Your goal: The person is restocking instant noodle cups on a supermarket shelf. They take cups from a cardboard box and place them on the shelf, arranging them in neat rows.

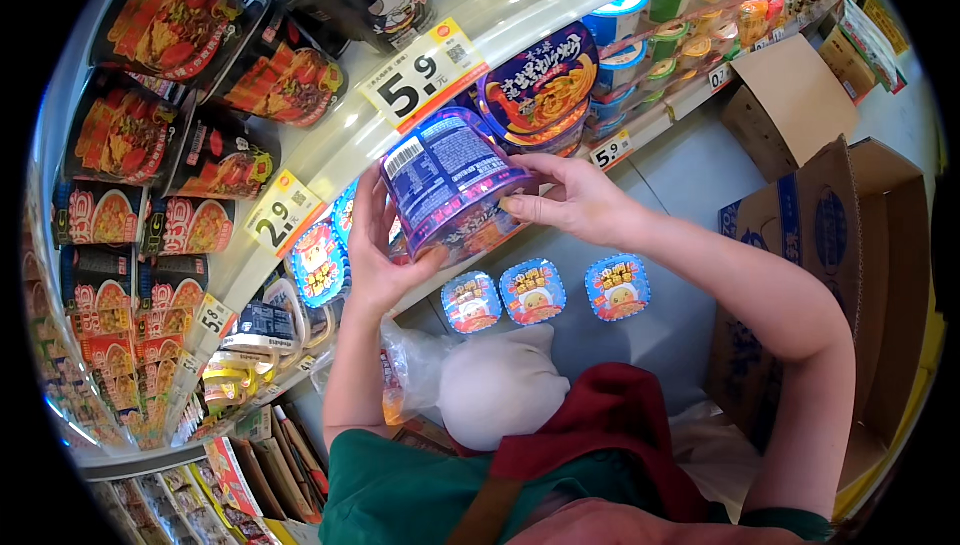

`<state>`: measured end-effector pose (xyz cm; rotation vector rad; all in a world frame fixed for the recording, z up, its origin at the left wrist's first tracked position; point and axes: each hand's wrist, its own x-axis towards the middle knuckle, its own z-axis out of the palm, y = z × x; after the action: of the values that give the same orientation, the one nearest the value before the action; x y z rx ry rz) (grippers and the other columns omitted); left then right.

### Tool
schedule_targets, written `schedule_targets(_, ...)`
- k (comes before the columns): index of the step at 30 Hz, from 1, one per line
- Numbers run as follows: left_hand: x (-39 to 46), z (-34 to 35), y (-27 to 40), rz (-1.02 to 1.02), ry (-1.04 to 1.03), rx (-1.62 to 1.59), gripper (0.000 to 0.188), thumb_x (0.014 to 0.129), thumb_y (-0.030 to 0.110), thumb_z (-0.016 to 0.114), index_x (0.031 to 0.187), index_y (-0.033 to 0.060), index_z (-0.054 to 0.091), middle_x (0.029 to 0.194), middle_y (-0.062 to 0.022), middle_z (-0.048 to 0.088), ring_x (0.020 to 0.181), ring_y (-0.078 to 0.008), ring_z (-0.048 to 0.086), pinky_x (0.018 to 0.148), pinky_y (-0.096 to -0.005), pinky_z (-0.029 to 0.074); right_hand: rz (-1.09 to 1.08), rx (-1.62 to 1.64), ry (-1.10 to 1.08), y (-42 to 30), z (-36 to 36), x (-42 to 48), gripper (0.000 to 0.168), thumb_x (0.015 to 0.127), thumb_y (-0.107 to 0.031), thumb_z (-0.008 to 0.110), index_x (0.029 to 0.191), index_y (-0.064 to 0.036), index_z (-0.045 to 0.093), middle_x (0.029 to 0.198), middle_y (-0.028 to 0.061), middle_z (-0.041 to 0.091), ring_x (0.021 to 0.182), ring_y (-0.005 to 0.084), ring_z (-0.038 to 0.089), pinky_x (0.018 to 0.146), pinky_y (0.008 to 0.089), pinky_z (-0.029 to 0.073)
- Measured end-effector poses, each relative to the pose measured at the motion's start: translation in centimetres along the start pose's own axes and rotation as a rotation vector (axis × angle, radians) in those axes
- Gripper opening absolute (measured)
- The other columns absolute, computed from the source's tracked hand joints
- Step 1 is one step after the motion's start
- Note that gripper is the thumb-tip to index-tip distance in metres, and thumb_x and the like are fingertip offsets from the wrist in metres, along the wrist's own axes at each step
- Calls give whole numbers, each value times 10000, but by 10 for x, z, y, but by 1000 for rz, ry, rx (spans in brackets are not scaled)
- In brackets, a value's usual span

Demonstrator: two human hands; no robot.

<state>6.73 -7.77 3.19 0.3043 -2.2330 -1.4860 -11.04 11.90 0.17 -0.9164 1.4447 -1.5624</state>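
Between both hands I hold a purple instant-noodle tub [457, 177], its side with a barcode and printed text turned up. My left hand [382, 241] grips the tub's left end, thumb along its lower edge. At the right end, the fingers and thumb of my right hand [559, 196] are closed on the rim. Directly behind it, a similar purple noodle bowl [540, 87] stands on the lower shelf. Blue-lidded cups [321, 263] sit on that shelf, partly hidden by my left hand. On the floor below are three blue-lidded cups [532, 290].
An upper shelf [330, 124] with price tags carries black noodle packs [176, 27]. Stacked cups [619, 12] line the shelf at the upper right. Open cardboard boxes [795, 237] stand on the floor to the right. A white bag [499, 387] is close before me.
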Motion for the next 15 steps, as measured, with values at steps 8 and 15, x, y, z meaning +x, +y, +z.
schedule_targets(8,5,-14,-30,-27,74,-161,974,655,33,804,1435,-57,228,1443,-199,366,1305,-278,445,1065,-396,416,-147,1,200,-12,18,5,558,900,-223,685,1350,46,493,922,93,693,770,115,649,736,268,538)
schedule_targets(15,21,-17,-34,-167,142,-195,681,743,-19,723,1336,-89,397,1294,-157,541,1159,-219,563,994,-349,456,-394,-118,273,-20,28,11,477,906,-104,628,1347,23,497,1215,157,571,991,158,622,786,285,542)
